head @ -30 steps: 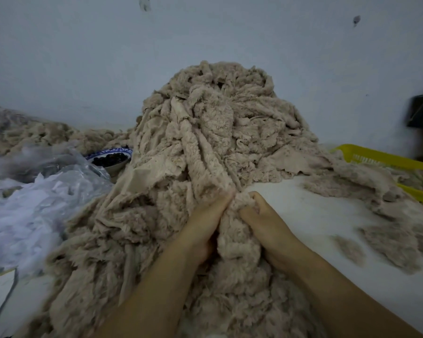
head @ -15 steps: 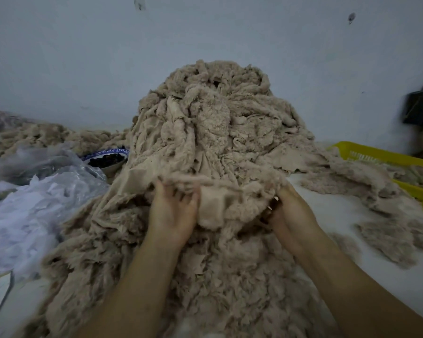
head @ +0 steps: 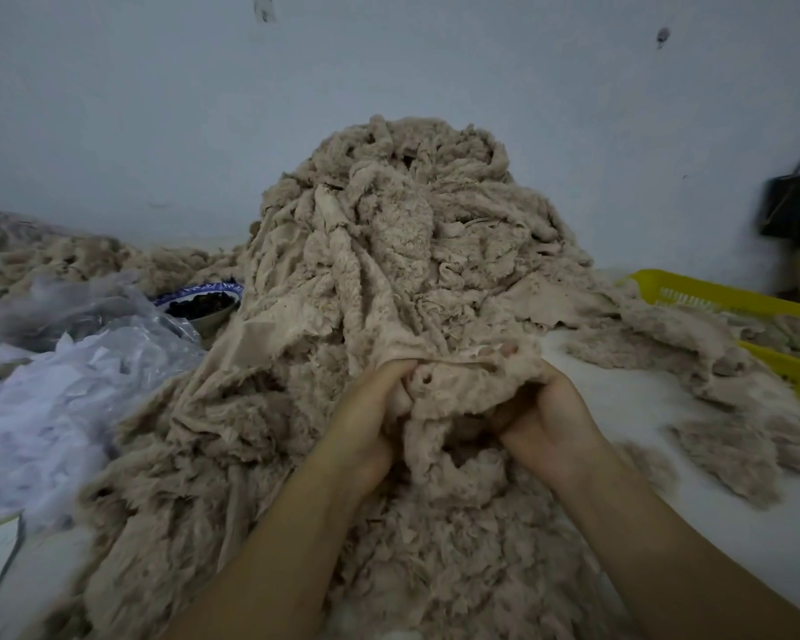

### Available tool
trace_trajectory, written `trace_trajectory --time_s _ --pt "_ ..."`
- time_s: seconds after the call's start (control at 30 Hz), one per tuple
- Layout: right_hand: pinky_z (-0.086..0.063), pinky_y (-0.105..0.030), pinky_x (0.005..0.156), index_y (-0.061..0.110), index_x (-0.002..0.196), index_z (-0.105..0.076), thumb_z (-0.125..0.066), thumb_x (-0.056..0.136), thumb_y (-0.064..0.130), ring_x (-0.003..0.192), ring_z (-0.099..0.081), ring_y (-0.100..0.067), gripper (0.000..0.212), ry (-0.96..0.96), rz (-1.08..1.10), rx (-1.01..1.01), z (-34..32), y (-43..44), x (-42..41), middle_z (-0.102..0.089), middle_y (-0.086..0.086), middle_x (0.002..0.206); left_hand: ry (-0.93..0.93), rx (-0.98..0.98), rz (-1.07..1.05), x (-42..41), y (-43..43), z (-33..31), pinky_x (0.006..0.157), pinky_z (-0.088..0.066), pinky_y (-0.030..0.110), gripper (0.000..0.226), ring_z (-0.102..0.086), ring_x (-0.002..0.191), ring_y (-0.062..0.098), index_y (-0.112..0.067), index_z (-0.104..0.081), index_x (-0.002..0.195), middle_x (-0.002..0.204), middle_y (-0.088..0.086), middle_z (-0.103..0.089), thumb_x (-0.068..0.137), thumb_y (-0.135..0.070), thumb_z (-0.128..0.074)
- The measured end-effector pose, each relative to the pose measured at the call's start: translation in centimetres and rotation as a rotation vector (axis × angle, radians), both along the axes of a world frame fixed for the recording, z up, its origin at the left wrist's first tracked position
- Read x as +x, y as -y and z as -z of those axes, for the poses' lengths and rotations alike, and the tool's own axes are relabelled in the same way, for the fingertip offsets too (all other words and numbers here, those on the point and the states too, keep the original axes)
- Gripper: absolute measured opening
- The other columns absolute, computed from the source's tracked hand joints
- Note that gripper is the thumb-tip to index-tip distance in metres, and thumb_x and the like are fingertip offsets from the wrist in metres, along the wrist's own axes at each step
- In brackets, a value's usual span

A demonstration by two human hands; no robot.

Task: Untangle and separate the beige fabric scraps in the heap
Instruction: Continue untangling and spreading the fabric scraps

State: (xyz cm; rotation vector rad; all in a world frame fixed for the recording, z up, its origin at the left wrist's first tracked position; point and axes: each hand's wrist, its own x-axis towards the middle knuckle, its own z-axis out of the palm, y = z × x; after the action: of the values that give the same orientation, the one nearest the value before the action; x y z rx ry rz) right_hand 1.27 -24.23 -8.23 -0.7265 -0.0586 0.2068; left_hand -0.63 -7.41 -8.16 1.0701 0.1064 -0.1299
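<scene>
Beige fabric scraps (head: 389,270) piled in a tall heap, centre of white table (head: 629,399), peak toward 12 o'clock. Head view: left hand (head: 366,422) and right hand (head: 546,422) at the heap's 6 o'clock, both clenched on one fleecy scrap (head: 463,385) bunched between them. Yellow basket (head: 721,297) at 3 o'clock. Bowl (head: 204,302) and plastic bag (head: 65,385) at 9 o'clock.

Gripping a fuzzy beige fabric scrap (head: 472,385) with left hand (head: 366,422) and right hand (head: 550,427), before tall beige scrap heap (head: 389,233).
</scene>
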Motion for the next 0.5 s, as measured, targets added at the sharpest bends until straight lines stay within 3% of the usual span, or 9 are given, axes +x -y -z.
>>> trace_trajectory --time_s 0.07,0.1,0.17,0.2,0.27,0.33,0.4,0.5 --pt "-0.049 -0.041 0.091 0.008 0.088 -0.072 -0.054 0.085 0.01 0.091 -0.065 -0.031 0.019 -0.038 0.021 -0.031 0.2 0.0 0.1 -0.068 -0.015 0.1 -0.001 -0.118 0.033 -0.2 0.0 -0.4 0.072 -0.06 0.033 0.047 -0.074 0.094 0.025 -0.002 -0.072 0.111 0.104 0.017 -0.075 0.067 -0.02 -0.076" --pt "-0.05 -0.043 0.095 0.004 0.104 -0.07 -0.051 0.092 0.016 0.102 -0.067 -0.034 0.025 -0.06 0.013 -0.052 0.3 0.1 0.0 -0.069 -0.017 0.113 0.023 -0.155 0.05 -0.3 0.0 -0.4 0.068 -0.06 0.031 0.041 -0.075 0.085 0.023 -0.002 -0.072 0.105 0.094 0.015 -0.075 0.067 -0.018 -0.076" --pt "-0.054 -0.042 0.088 0.006 0.122 -0.065 -0.044 0.101 0.042 0.107 -0.069 -0.03 0.047 -0.099 -0.031 -0.099 0.4 0.0 0.0 -0.069 -0.016 0.121 0.065 -0.143 0.01 -0.4 0.3 -0.2 0.062 -0.059 0.027 0.029 -0.071 0.071 0.016 -0.008 -0.071 0.103 0.079 0.008 -0.073 0.075 -0.011 -0.075" --pt "-0.056 -0.04 0.084 0.01 0.127 -0.062 -0.043 0.098 0.057 0.106 -0.07 -0.028 0.058 -0.105 -0.055 -0.134 0.4 -0.3 -0.2 -0.07 -0.015 0.121 0.082 -0.093 -0.037 -0.5 0.5 -0.2 0.063 -0.059 0.027 0.028 -0.07 0.072 0.016 -0.01 -0.07 0.108 0.081 0.007 -0.073 0.08 -0.01 -0.074" --pt "-0.054 -0.041 0.093 0.017 0.137 -0.055 -0.042 0.086 0.075 0.113 -0.067 -0.025 0.078 -0.031 -0.094 -0.257 0.2 -0.8 -0.6 -0.068 -0.011 0.126 0.125 -0.009 -0.113 -0.6 0.7 -0.3 0.073 -0.061 0.031 0.034 -0.072 0.089 0.022 -0.011 -0.067 0.12 0.1 0.01 -0.075 0.086 -0.011 -0.073" --pt "-0.05 -0.042 0.103 0.02 0.134 -0.06 -0.045 0.085 0.072 0.116 -0.066 -0.021 0.073 0.118 -0.125 -0.46 0.4 -1.6 -1.1 -0.07 -0.005 0.125 0.165 0.001 -0.13 -0.5 0.8 -0.3 0.075 -0.061 0.032 0.03 -0.073 0.099 0.025 -0.011 -0.069 0.12 0.109 0.012 -0.075 0.09 -0.015 -0.07" --pt "-0.052 -0.039 0.101 0.021 0.124 -0.067 -0.053 0.094 0.056 0.111 -0.068 -0.018 0.049 0.226 -0.134 -0.655 0.9 -2.5 -1.7 -0.073 -0.002 0.117 0.183 -0.006 -0.104 -0.9 0.9 -0.4 0.071 -0.06 0.03 0.019 -0.074 0.097 0.026 -0.011 -0.076 0.108 0.106 0.015 -0.075 0.094 -0.019 -0.067" --pt "-0.055 -0.042 0.094 0.018 0.113 -0.071 -0.052 0.101 0.037 0.102 -0.071 -0.022 0.029 0.166 0.048 -0.707 1.2 -2.7 -1.1 -0.075 -0.005 0.109 0.115 -0.034 -0.039 -1.0 0.8 -0.7 0.065 -0.059 0.03 0.027 -0.075 0.085 0.025 -0.008 -0.077 0.098 0.094 0.015 -0.076 0.096 -0.032 -0.062"
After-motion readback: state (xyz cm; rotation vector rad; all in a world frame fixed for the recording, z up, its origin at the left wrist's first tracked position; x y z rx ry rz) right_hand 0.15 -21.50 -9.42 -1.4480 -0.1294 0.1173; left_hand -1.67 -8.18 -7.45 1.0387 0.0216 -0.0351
